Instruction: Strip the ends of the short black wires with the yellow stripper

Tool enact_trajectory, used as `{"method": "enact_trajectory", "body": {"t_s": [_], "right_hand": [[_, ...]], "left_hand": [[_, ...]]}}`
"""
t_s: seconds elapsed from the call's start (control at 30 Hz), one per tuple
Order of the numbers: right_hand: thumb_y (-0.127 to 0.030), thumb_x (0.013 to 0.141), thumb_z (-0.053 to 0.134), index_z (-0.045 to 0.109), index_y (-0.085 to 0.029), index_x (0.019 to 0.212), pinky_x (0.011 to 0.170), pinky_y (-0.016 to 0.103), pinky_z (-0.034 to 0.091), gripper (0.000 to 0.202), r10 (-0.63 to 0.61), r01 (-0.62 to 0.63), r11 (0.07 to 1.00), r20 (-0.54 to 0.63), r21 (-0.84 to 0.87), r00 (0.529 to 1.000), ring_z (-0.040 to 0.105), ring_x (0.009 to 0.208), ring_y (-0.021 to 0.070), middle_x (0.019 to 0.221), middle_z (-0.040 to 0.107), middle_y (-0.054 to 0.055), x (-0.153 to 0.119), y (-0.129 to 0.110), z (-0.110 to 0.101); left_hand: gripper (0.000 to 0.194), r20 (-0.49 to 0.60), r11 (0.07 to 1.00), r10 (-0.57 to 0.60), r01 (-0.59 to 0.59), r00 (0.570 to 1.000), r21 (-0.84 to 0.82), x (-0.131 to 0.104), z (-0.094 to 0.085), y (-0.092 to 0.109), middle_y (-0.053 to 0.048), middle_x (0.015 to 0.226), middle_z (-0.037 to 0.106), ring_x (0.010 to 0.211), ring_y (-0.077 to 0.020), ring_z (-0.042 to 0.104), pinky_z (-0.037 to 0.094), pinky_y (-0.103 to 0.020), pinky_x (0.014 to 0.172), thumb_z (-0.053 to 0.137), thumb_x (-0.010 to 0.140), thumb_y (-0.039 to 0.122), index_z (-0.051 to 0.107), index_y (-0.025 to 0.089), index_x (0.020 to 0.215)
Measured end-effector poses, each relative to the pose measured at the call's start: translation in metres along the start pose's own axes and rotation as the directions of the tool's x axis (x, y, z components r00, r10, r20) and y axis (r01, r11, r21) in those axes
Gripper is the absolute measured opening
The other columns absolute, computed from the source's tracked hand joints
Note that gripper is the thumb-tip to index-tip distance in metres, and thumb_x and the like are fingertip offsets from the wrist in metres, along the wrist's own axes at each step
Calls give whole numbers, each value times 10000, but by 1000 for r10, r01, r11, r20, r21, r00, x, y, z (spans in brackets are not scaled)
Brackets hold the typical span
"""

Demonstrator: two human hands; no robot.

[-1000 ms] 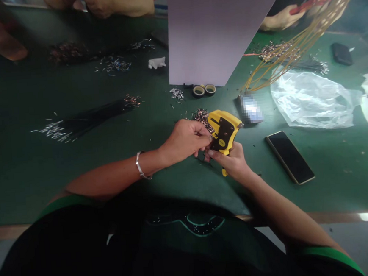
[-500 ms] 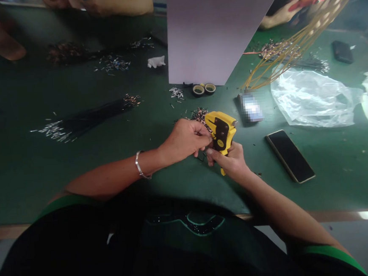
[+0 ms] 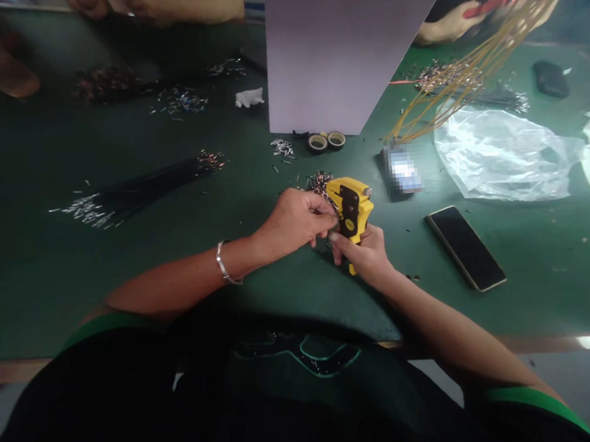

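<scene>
My right hand (image 3: 371, 250) is wrapped round a yellow and black wire stripper (image 3: 351, 206), whose head points up and away from me. Against the left side of its head, my left hand (image 3: 300, 220) is closed in a pinch at the fingertips. Whatever sits between those fingers is too small and hidden to make out. Just behind the left fingers lies a heap of wires with copper ends (image 3: 321, 181), partly covered by the hand and the tool. Farther left, a bundle of black wires (image 3: 151, 181) rests on the table, copper ends to the right and silvery ends to the left.
A pale upright panel (image 3: 327, 48) stands ahead, with two tape rolls (image 3: 327, 141) and small silver pieces (image 3: 282, 148) at its foot. To the right are a phone (image 3: 465, 248), a blurred-out box (image 3: 402, 170), a plastic bag (image 3: 504, 153) and yellow wires (image 3: 477, 63). Other people's hands work beyond.
The wire stripper and my right hand have shifted slightly left, and the tool's handles look closer together. My left hand stays nearly in place, still pinched.
</scene>
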State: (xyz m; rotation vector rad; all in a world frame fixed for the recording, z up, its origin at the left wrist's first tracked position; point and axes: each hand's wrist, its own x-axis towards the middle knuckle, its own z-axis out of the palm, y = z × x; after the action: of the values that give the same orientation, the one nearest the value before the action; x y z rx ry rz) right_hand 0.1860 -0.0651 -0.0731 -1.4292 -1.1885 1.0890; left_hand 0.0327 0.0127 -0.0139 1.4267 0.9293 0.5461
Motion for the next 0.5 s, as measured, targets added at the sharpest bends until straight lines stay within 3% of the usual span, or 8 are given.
{"method": "enact_trajectory", "body": {"t_s": [0.23,0.5], "right_hand": [[-354,761,725,583,-207,733,488,310,459,206,23,-22,995,-6,93,1000,546,426,142,489,589,-28,4,0,-10],[-304,710,750,638,-191,797,593,343,495,182,32,-73,977,198,202,980,619,541,178,586,656,-9,10,-7,-24]], "left_hand": [[63,11,998,-2,3,1000,-59,13,-17,-2,7,557,628,399,-50,505,416,-206,416,651,810,79,684,103,762],[36,-2,997,36,-36,999,-64,22,-43,12,-28,603,677,429,-57,552,446,-228,476,707,776,71,676,86,769]]}}
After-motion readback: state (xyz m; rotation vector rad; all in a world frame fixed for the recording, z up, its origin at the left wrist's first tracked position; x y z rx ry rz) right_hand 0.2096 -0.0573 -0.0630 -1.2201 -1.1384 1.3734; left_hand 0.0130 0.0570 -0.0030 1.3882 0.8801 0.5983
